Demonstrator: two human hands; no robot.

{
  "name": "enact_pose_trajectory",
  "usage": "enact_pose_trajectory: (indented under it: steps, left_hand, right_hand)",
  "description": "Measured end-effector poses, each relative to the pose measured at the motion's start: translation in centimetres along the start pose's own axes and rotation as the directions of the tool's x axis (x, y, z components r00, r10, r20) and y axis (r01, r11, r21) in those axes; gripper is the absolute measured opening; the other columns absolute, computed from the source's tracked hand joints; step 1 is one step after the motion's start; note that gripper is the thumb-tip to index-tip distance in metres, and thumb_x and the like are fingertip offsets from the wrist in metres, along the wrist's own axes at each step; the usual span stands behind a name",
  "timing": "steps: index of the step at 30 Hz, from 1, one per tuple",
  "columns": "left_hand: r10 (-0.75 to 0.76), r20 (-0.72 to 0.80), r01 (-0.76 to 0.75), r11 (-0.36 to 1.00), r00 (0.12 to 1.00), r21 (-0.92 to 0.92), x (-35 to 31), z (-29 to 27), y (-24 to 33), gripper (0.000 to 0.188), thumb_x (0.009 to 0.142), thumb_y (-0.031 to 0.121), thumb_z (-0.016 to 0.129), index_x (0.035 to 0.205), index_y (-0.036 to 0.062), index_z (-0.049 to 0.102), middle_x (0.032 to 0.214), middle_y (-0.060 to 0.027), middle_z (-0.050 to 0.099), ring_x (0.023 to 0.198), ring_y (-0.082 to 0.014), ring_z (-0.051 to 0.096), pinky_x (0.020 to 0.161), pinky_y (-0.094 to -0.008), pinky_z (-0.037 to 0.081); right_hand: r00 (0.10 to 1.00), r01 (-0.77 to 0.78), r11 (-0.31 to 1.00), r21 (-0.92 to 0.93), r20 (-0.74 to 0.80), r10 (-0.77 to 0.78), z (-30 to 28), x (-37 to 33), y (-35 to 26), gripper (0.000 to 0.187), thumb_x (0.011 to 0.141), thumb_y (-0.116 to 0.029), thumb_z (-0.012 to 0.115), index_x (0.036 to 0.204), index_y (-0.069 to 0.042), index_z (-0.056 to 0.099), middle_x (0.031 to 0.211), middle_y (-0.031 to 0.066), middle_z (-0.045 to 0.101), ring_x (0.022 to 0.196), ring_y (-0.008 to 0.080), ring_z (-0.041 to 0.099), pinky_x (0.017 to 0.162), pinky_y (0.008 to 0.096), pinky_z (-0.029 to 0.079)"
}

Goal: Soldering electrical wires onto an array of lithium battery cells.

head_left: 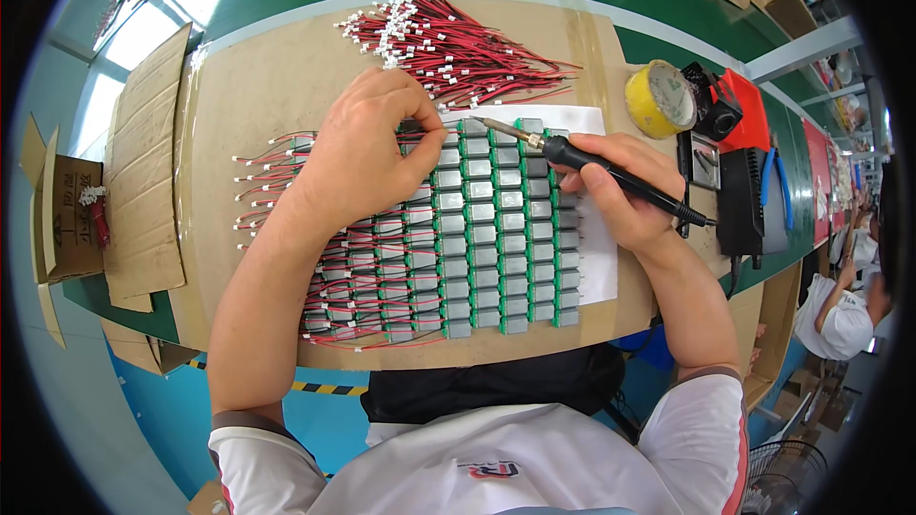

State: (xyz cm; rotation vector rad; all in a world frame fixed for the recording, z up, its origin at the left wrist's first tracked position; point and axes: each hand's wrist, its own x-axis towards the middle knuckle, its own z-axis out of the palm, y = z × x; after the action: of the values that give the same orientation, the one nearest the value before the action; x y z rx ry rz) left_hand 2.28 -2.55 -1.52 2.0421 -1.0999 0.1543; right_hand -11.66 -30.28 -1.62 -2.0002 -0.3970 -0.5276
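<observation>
My right hand (630, 186) grips a soldering iron (558, 151) like a pen, its metal tip pointing left over the top row of small grey modules. My left hand (367, 148) is closed in a pinch near that tip, apparently on the end of a thin red-and-black wire lead; the fingers partly hide it. Several rows of grey modules (482, 213) with green circuit boards lie on white paper (598, 262). Soldered-looking wire leads (348, 300) with white plugs trail from the left columns. Beyond my hands is a heap of loose red-and-black leads (468, 52).
Cardboard (239, 67) covers the work surface. At right stand a yellow tape roll (658, 97), a red bin (747, 114), a black box-shaped unit (740, 205) and blue-handled pliers (784, 191). A cardboard flap (148, 172) and a carton (74, 219) are at left. Other people sit far right.
</observation>
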Motion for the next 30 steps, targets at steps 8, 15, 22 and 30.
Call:
enact_pose_trajectory:
  steps: [8, 15, 22, 30]
  left_hand:
    - [-0.002, 0.004, 0.002, 1.000, 1.000, 0.008, -0.1, 0.1, -0.3, 0.008, 0.082, 0.005, 0.079, 0.087, 0.0029, 0.073, 0.098, -0.0103, 0.075, 0.101, -0.0308, 0.069, 0.093, -0.0427, 0.054]
    - [0.028, -0.024, -0.028, 1.000, 0.999, 0.004, 0.0, 0.3, -0.5, 0.005, 0.080, 0.005, 0.076, 0.082, 0.0018, 0.072, 0.095, -0.0147, 0.072, 0.097, -0.0363, 0.068, 0.092, -0.0465, 0.055]
    - [0.009, 0.006, -0.009, 1.000, 1.000, 0.002, -0.2, 0.4, -0.8, 0.008, 0.081, 0.007, 0.077, 0.084, 0.0041, 0.071, 0.094, -0.0113, 0.073, 0.100, -0.0340, 0.068, 0.094, -0.0453, 0.053]
    - [0.027, -0.002, -0.027, 0.999, 1.000, 0.022, -0.1, 0.4, -0.8, 0.007, 0.082, 0.008, 0.077, 0.085, 0.0044, 0.072, 0.093, -0.0114, 0.072, 0.100, -0.0338, 0.067, 0.093, -0.0456, 0.053]
  right_hand:
    - [0.996, 0.061, 0.997, -0.043, -0.066, -0.063, 0.0, 1.6, 0.0, 0.031, 0.101, 0.002, 0.070, 0.131, 0.008, 0.070, 0.105, 0.0171, 0.081, 0.092, 0.0227, 0.080, 0.082, 0.0311, 0.062]
    - [0.994, 0.105, 0.955, -0.276, -0.005, -0.111, 1.3, 7.5, 2.2, 0.018, 0.102, -0.007, 0.072, 0.120, -0.004, 0.075, 0.108, 0.0138, 0.080, 0.097, 0.0284, 0.078, 0.086, 0.0361, 0.061]
    - [0.980, 0.192, 0.912, -0.362, 0.120, -0.159, 3.3, 9.6, 5.2, 0.018, 0.095, -0.008, 0.073, 0.113, -0.007, 0.074, 0.101, 0.0140, 0.077, 0.100, 0.0345, 0.071, 0.087, 0.0452, 0.056]
    - [0.997, 0.074, 0.940, -0.332, 0.005, -0.076, 2.5, 9.3, 4.2, 0.021, 0.095, -0.006, 0.073, 0.116, -0.006, 0.075, 0.099, 0.0131, 0.077, 0.093, 0.0319, 0.074, 0.086, 0.0411, 0.058]
